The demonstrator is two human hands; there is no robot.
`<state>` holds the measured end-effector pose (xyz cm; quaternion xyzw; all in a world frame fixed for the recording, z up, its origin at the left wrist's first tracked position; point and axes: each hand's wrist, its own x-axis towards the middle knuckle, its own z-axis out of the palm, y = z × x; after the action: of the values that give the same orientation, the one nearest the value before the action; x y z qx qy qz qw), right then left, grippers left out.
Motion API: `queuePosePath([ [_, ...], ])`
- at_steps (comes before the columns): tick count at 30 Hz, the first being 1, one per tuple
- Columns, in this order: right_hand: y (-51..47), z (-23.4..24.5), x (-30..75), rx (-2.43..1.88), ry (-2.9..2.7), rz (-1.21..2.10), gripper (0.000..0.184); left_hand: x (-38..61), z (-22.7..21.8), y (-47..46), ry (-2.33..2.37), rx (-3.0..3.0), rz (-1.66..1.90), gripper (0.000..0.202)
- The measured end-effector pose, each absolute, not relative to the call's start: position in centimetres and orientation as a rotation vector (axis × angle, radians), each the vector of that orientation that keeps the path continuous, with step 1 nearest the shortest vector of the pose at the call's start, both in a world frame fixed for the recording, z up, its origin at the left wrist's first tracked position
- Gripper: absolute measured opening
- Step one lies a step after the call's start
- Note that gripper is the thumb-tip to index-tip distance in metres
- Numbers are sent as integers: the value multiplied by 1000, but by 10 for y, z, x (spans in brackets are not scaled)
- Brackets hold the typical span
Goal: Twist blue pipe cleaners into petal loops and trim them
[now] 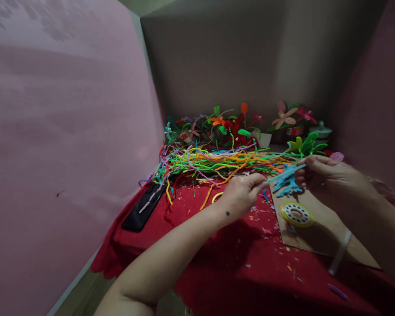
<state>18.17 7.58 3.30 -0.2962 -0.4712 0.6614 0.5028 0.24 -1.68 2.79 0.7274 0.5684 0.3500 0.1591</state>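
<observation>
A light blue pipe cleaner (285, 173) is stretched between my two hands, above the table. My left hand (242, 193) pinches its left end between thumb and fingers. At the other end my right hand (325, 173) grips it, fingers curled. Just below it, several short blue pipe cleaner pieces (289, 186) lie in a pile on a brown cardboard sheet (303, 239). A yellow spool with a white, holed centre (297, 214) rests on the cardboard, nearer to me.
Loose colourful pipe cleaners (213, 160) heap across the table's back, with pipe cleaner flowers (284, 117) behind. A black phone (140, 215) lies left. A clear stick (340, 252) and scraps dot the red tablecloth (217, 263). Walls (69, 131) close in left, back and right.
</observation>
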Motion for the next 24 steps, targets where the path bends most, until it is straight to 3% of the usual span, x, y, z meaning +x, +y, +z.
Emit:
queuePosePath([
  [5,78,32,164,-731,-1009,1355,6,2,34,-33,1842,2403,550,27],
  [9,76,28,149,-665,-932,1498,8,-4,29,-36,1796,2164,751,29],
  [14,48,18,126,-582,-1133,1913,18,-14,19,-29,1669,1913,1006,28],
  [17,33,18,114,-585,-1122,1959,11,-15,15,-28,1626,1896,997,26],
  [24,42,29,105,-708,-767,1894,22,-22,11,-43,1683,1995,918,25],
])
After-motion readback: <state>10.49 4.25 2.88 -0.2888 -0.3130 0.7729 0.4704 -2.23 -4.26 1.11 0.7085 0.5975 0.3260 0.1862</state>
